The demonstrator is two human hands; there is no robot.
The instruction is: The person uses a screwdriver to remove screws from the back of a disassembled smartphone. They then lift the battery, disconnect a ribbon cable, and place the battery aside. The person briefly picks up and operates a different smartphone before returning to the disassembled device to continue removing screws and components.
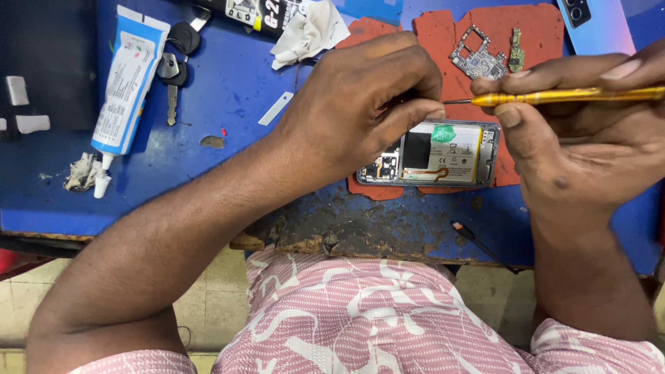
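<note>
An opened phone point(443, 154) with its back off lies on a red mat point(443, 41), showing a white battery and dark boards. My left hand point(360, 104) hovers over its left end with fingers pinched together at the tip of a screwdriver point(554, 97); whatever small part they pinch is too small to see. My right hand point(589, 131) grips the yellow-handled screwdriver, held level, its thin tip pointing left at my left fingertips.
Two loose circuit boards point(478, 59) lie on the mat's far side. A blue phone back cover point(596, 24) rests at top right. A white-blue glue tube point(128, 83), keys point(173, 66), a crumpled cloth point(308, 31) and a thin black tool point(478, 242) lie on the worn blue bench.
</note>
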